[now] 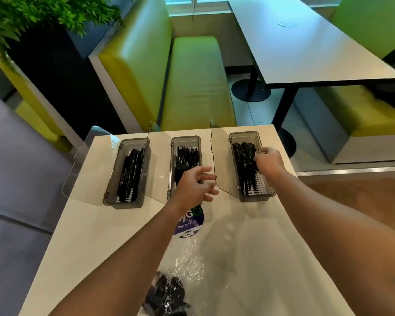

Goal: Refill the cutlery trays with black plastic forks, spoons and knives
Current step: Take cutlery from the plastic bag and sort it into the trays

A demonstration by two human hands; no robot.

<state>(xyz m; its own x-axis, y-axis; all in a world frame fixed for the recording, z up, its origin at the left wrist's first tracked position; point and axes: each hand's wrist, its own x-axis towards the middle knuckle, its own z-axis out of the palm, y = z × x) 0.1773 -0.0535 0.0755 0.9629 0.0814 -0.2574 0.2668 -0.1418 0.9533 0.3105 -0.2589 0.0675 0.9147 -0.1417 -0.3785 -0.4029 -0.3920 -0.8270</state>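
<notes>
- As seen from the head view, three trays are set side by side on the white counter (89,236), each with its long axis running away from the person.
- The left tray (123,202) is filled with black knives (130,174). They are laid along the tray's long axis, and their number cannot be counted.
- The middle tray (184,140) is filled with black forks (186,156). The tines are pointed at the far end.
- The right tray (258,198) is filled with black spoons (245,160). The bowls are heaped at the far end and the handles are pointed toward the person. The perforated floor is exposed at the near right.
- Three clear lids are counted, one per tray, each stood open at its tray's left side; one is marked (221,160).
- The left hand (195,187) is held over the near end of the middle tray with fingers spread and relaxed, and nothing is gripped.
- The right hand (268,161) is placed over the right tray with fingers curled against the spoons. Whether a spoon is pinched cannot be told.
- One clear bag (167,293) of black cutlery is laid at the near edge of the counter.
- One round purple sticker (189,224) is partly covered by the left wrist.
</notes>
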